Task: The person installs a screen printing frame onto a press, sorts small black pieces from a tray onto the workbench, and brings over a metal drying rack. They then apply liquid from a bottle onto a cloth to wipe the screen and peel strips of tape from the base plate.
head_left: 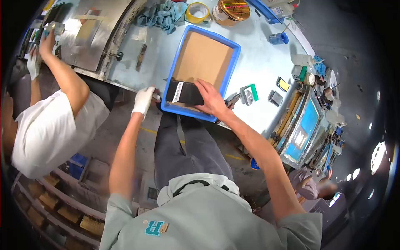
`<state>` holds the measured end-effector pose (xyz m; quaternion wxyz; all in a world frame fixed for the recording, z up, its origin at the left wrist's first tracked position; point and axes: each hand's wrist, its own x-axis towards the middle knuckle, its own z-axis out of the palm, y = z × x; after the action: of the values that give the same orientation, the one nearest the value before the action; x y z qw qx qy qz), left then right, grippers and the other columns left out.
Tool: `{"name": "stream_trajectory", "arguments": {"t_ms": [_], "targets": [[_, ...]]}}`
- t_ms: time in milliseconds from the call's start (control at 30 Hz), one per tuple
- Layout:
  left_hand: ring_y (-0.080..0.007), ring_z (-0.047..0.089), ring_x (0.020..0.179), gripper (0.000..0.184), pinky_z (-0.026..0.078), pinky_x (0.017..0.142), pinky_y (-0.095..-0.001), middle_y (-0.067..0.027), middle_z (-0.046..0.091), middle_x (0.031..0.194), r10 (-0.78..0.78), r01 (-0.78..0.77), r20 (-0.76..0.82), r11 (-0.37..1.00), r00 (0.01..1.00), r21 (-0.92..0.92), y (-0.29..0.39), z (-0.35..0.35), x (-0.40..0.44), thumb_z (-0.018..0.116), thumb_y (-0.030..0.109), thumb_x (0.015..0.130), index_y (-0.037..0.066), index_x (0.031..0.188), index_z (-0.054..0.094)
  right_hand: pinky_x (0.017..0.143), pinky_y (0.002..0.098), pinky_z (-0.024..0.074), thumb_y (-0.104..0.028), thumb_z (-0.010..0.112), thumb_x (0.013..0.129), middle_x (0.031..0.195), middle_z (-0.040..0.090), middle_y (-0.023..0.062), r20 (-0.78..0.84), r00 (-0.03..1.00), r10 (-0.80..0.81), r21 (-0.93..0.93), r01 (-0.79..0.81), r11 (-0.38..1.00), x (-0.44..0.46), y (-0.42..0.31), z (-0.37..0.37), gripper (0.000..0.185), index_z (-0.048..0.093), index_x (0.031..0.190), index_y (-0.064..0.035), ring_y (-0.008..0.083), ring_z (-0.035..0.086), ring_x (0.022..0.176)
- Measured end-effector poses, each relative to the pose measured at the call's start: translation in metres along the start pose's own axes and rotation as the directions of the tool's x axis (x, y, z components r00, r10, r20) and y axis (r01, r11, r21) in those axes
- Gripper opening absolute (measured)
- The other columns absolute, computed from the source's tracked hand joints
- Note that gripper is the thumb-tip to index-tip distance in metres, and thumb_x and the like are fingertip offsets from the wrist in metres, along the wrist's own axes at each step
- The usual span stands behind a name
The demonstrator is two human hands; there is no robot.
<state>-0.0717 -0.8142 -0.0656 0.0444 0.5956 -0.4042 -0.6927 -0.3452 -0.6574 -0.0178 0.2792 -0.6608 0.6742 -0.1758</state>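
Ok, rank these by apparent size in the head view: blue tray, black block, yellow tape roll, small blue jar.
Largest to smallest:
1. Blue tray
2. Black block
3. Yellow tape roll
4. Small blue jar

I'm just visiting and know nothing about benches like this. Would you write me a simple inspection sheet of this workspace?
Surface: pale bench, brightly lit, with things standing on it.
Job's things: blue tray with brown lining; a black block bearing a white label lies at its near end.
Clutter: crumpled blue cloths, yellow tape roll and copper-coloured tin beyond the tray; blue pot to the right.
Hands: right hand, ungloved, on the block's right end; left hand, white-gloved, beside the tray's left edge, contents unclear.
Cables: nothing seen.
Surroundings: co-worker in white at left; blue-panelled frame at right; another person farther off.
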Motion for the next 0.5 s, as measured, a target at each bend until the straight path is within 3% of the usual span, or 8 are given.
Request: {"name": "stream_trajectory", "arguments": {"t_ms": [133,167,300,500], "targets": [[-0.0243,0.069,0.054,0.058,0.046,0.049,-0.0308,-0.0091,0.070,0.068,-0.181,0.177,-0.056,0.982,0.982,-0.061,0.004,0.007,0.032,0.042,0.048,0.101,0.000,0.088,0.071,0.113,0.0462,0.0428,-0.025,0.093,0.066,0.149,0.045,0.0177,-0.010,1.000,-0.006,-0.037,0.005,0.999,0.001,0.000,0.002,0.104,0.038,0.151,-0.0055,0.0379,0.047,0.135],[-0.0203,0.063,0.049,0.064,0.043,0.045,-0.0320,-0.0071,0.067,0.065,-0.210,0.210,0.004,0.974,0.978,-0.081,-0.001,0.001,0.042,0.037,0.054,0.103,0.000,0.089,0.070,0.113,0.0465,0.0419,-0.025,0.093,0.065,0.150,0.044,0.0186,-0.014,1.000,-0.022,-0.026,0.022,0.999,0.003,0.002,0.003,0.105,0.038,0.152,-0.0041,0.0386,0.046,0.136],[-0.0206,0.063,0.046,0.072,0.041,0.040,-0.0304,-0.0081,0.065,0.061,-0.217,0.217,-0.007,0.976,0.976,0.004,0.006,0.002,0.040,0.039,0.061,0.101,-0.003,0.093,0.071,0.114,0.0457,0.0408,-0.022,0.093,0.065,0.147,0.046,0.0187,0.005,1.000,-0.004,0.018,0.004,1.000,0.003,0.004,0.006,0.104,0.037,0.151,-0.0009,0.0383,0.047,0.134],[-0.0230,0.064,0.045,0.074,0.042,0.038,-0.0311,-0.0095,0.066,0.061,-0.256,0.256,0.001,0.966,0.967,-0.031,0.007,0.000,0.044,0.042,0.062,0.100,-0.005,0.091,0.072,0.113,0.0469,0.0409,-0.020,0.093,0.063,0.142,0.048,0.0178,-0.071,0.997,0.006,0.027,-0.004,1.000,0.005,-0.003,0.010,0.102,0.040,0.148,-0.0011,0.0381,0.048,0.132]]}}
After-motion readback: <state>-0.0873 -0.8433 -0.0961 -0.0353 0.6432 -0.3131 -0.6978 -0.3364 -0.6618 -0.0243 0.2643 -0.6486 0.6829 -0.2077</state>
